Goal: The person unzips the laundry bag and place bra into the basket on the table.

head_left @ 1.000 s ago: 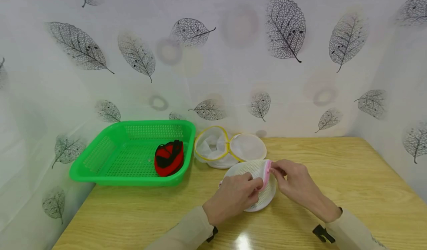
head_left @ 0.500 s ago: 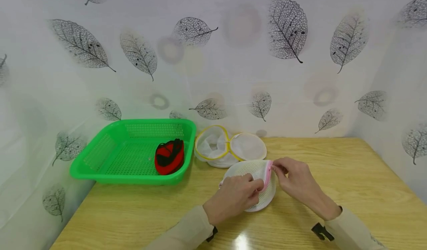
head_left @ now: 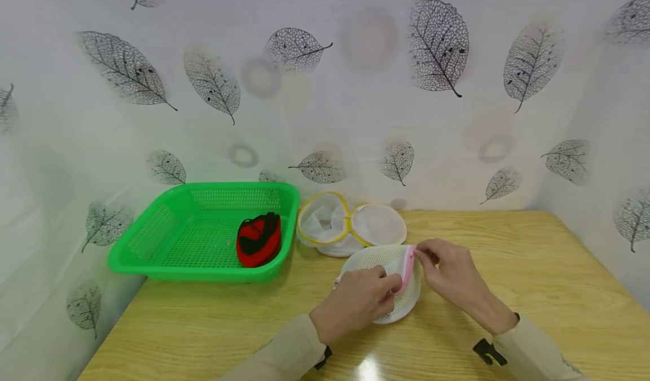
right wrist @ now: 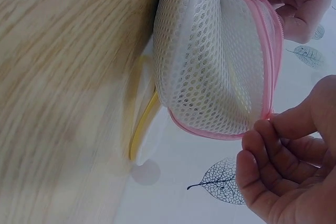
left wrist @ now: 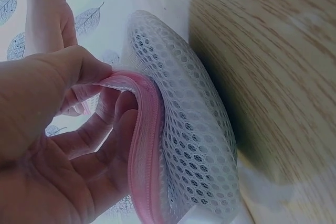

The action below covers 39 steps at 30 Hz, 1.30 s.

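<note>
A white mesh laundry bag with a pink zipper edge rests on the table between both hands. My left hand pinches the pink zipper band near its middle, thumb on one side and fingers curled behind. At the far end of the zipper, my right hand pinches the pink edge between thumb and index finger; the zipper pull itself is hidden by the fingertips. In the right wrist view the mesh bag bulges, and its zipper side gapes between the two hands.
A green basket stands at the left with a red and black item inside. Behind the bag lies a white mesh piece with yellow rims. The wooden table meets a leaf-print curtain at the back.
The right hand has shifted very slightly up and right along with the zipper end it pinches. The left hand keeps its grip in the same place.
</note>
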Each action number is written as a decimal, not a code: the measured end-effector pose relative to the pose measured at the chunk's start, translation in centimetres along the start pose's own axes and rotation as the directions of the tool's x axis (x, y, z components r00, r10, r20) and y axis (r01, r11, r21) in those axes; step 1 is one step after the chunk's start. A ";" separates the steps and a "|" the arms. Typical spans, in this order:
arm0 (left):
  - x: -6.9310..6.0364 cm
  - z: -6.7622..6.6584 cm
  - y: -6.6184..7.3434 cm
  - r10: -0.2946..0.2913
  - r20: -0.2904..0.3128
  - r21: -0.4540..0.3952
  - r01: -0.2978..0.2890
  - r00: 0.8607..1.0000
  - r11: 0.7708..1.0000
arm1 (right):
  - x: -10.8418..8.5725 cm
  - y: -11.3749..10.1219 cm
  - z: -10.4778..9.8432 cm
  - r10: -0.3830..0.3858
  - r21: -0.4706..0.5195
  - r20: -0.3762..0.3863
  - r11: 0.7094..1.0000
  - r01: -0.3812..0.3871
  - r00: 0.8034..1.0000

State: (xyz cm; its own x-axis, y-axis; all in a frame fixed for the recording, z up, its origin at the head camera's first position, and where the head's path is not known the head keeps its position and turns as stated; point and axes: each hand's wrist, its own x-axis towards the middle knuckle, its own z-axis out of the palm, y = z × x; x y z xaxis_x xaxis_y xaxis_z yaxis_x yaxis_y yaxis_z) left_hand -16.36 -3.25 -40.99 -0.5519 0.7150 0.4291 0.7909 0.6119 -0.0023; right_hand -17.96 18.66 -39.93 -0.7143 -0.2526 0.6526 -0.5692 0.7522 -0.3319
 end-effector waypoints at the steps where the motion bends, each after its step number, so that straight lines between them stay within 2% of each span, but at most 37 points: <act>1: 0.0 0.0 0.0 -0.001 0.003 -0.001 0.001 1.000 1.000 | 0.0 0.0 0.0 0.001 0.000 -0.002 1.000 -0.001 1.000; 11: 0.0 0.0 0.0 -0.006 0.038 -0.012 0.007 0.999 1.000 | 0.0 0.1 0.1 0.020 -0.003 0.001 1.000 -0.020 1.000; 21: 0.1 -0.1 0.2 -0.005 0.043 0.015 0.004 0.999 1.000 | 0.1 0.4 -0.1 0.075 -0.001 0.036 0.997 -0.075 0.997; 31: 0.1 -0.1 0.2 -0.004 0.041 0.021 0.003 0.999 1.000 | 0.3 0.9 -0.1 0.059 -0.013 0.023 0.998 -0.059 0.998; 39: 0.1 -0.2 0.1 -0.012 0.064 -0.024 0.014 0.998 1.000 | 0.4 1.2 0.1 0.073 -0.009 0.029 0.997 -0.073 0.997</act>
State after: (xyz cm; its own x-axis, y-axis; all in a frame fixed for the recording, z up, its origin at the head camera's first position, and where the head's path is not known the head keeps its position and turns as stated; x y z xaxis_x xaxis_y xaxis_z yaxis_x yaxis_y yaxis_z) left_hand -16.33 -3.18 -40.78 -0.5773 0.7279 0.3700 0.7894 0.6133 0.0253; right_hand -19.00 19.37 -40.12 -0.7654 -0.2146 0.6067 -0.5122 0.7739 -0.3724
